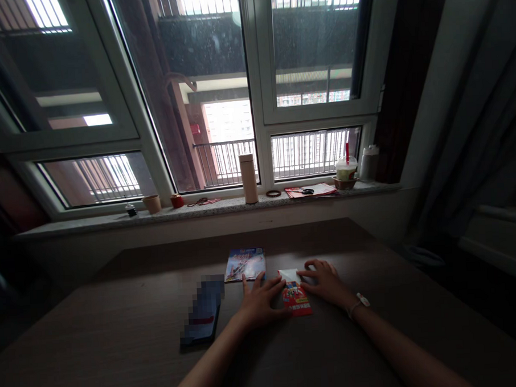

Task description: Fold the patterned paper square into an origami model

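A red printed sheet of paper (298, 307) with a folded-over white part (289, 275) at its far end lies on the table. My left hand (261, 302) rests at its left side with fingers spread, the thumb at the near edge and a fingertip by the fold. From the right, my right hand (325, 280) touches the sheet near the fold; its thumb and index finger are apart and the other fingers are bent. A bracelet circles the right wrist. Beyond my left hand lies a blue printed booklet (245, 265).
A dark phone (203, 315), partly pixelated, lies left of my left hand on the brown table (118, 313). Along the windowsill (224, 209) stand a paper cup (152, 204), a tall flask (249, 179), a drink cup with a straw (346, 169), and scissors (308, 191) on red papers.
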Demonstrator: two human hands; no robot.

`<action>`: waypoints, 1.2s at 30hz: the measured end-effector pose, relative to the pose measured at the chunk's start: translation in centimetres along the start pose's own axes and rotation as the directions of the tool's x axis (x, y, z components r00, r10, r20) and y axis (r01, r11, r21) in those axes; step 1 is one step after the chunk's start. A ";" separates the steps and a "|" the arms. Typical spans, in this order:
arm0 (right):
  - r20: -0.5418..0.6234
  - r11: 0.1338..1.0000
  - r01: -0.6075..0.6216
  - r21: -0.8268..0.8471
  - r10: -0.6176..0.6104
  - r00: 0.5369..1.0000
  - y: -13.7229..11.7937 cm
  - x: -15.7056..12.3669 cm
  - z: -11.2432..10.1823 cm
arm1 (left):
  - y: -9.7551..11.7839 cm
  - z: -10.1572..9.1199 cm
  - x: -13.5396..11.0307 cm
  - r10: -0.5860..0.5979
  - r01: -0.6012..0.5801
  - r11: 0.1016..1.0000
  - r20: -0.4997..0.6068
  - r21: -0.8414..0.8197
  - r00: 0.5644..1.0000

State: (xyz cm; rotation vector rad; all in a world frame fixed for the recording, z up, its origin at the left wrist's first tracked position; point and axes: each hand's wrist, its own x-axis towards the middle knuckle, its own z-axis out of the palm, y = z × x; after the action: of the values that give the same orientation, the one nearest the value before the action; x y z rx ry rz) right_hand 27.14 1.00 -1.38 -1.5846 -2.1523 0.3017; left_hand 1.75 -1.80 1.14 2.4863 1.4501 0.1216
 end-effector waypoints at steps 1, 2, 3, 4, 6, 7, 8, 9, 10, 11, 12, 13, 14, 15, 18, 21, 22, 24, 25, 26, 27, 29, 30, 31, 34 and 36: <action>0.005 1.000 0.008 0.010 -0.008 1.000 0.1 0.0 -0.1 | 0.0 0.0 0.0 -0.001 0.001 1.000 0.001 0.003 1.000; 0.014 1.000 0.016 0.018 -0.016 1.000 0.2 -0.1 -0.2 | 0.0 0.0 0.0 -0.002 0.002 1.000 0.001 0.002 1.000; 0.028 0.999 0.020 0.025 -0.021 0.999 0.3 -0.1 -0.3 | 0.0 0.0 0.0 -0.002 0.002 1.000 0.002 -0.003 1.000; 0.048 0.999 0.023 0.030 -0.024 0.999 0.3 -0.1 -0.5 | 0.0 0.0 0.0 -0.001 0.001 1.000 0.000 -0.011 1.000; 0.093 0.999 0.024 0.036 -0.028 0.995 0.4 -0.2 -0.8 | -0.1 0.0 0.0 0.003 -0.003 1.000 -0.003 -0.023 1.000; 0.116 0.999 0.025 0.038 -0.029 0.993 0.5 -0.3 -1.0 | -0.1 0.0 0.0 0.004 -0.005 1.000 -0.006 -0.027 1.000; 0.139 0.999 0.025 0.038 -0.030 0.990 0.5 -0.3 -1.1 | -0.1 0.0 0.0 0.007 -0.007 1.000 -0.008 -0.029 1.000; 0.163 0.999 0.026 0.039 -0.032 0.986 0.5 -0.3 -1.3 | -0.1 0.0 0.0 0.008 -0.008 0.999 -0.008 -0.031 1.000; 0.185 0.999 0.025 0.040 -0.032 0.982 0.5 -0.4 -1.5 | -0.1 0.0 0.0 0.007 -0.007 0.999 -0.007 -0.033 1.000; 0.206 0.999 0.024 0.042 -0.032 0.978 0.4 -0.5 -1.6 | -0.1 0.0 0.0 0.005 -0.005 0.999 -0.006 -0.035 1.000; 0.225 0.999 0.022 0.043 -0.031 0.974 0.4 -0.5 -1.8 | -0.1 0.0 0.0 0.003 -0.004 0.999 -0.005 -0.034 1.000; 0.244 0.999 0.020 0.044 -0.030 0.969 0.4 -0.6 -1.9 | -0.1 0.0 0.0 0.001 -0.001 1.000 -0.004 -0.031 1.000; 0.264 0.999 0.020 0.044 -0.031 0.964 0.3 -0.6 -2.0 | 0.0 0.0 0.0 -0.002 0.001 1.000 -0.003 -0.025 1.000; 0.284 0.999 0.019 0.044 -0.030 0.958 0.3 -0.7 -2.1 | 0.0 0.0 0.0 -0.004 0.004 1.000 -0.003 -0.017 1.000; 0.339 0.999 0.015 0.046 -0.029 0.940 0.2 -0.9 -2.4 | 0.0 0.0 0.0 -0.006 0.006 1.000 -0.005 0.000 1.000; 0.379 0.999 0.012 0.047 -0.029 0.925 0.2 -0.9 -2.6 | 0.0 0.0 -0.1 0.000 0.000 1.000 -0.016 -0.004 1.000; 0.391 0.999 0.014 0.046 -0.031 0.920 0.2 -0.9 -2.6 | 0.0 0.0 -0.1 0.002 -0.002 1.000 -0.019 -0.008 1.000; 0.412 0.999 0.019 0.043 -0.035 0.911 0.2 -0.8 -2.7 | 0.0 0.0 -0.1 0.002 -0.002 1.000 -0.025 -0.009 1.000; 0.421 0.999 0.021 0.041 -0.037 0.906 0.3 -0.8 -2.7 | 0.0 0.0 -0.1 0.000 0.000 1.000 -0.024 -0.006 1.000; 0.429 0.999 0.023 0.041 -0.038 0.903 0.2 -0.8 -2.7 | 0.1 -0.1 -0.1 -0.003 0.003 1.000 -0.019 -0.004 1.000; 0.435 0.999 0.023 0.040 -0.038 0.900 0.2 -0.8 -2.8 | 0.1 -0.1 -0.1 -0.006 0.006 1.000 -0.015 -0.002 1.000; 0.444 0.999 0.024 0.040 -0.039 0.895 0.1 -0.8 -2.9 | 0.1 -0.1 -0.1 -0.010 0.010 1.000 -0.009 -0.004 1.000; 0.446 0.999 0.024 0.041 -0.040 0.894 0.1 -0.9 -3.0 | 0.1 -0.1 -0.1 -0.012 0.012 1.000 -0.008 -0.006 1.000; 0.448 0.999 0.025 0.042 -0.041 0.893 0.1 -0.9 -3.0 | 0.1 -0.1 -0.1 -0.011 0.011 1.000 -0.009 -0.008 1.000; 0.439 0.998 0.031 0.055 -0.052 0.897 0.1 -1.1 -3.1 | 0.1 -0.1 -0.1 -0.008 0.008 1.000 -0.008 -0.008 1.000; 0.423 0.996 0.033 0.079 -0.064 0.904 0.3 -1.2 -3.0 | 0.2 -0.2 -0.1 -0.006 0.006 1.000 -0.007 -0.008 1.000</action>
State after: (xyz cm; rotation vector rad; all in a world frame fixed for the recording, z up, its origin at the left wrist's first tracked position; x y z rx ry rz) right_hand 29.08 -0.30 0.89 -1.5296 -2.4644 0.7615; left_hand 1.80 -1.96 1.34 2.4772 1.4572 0.1352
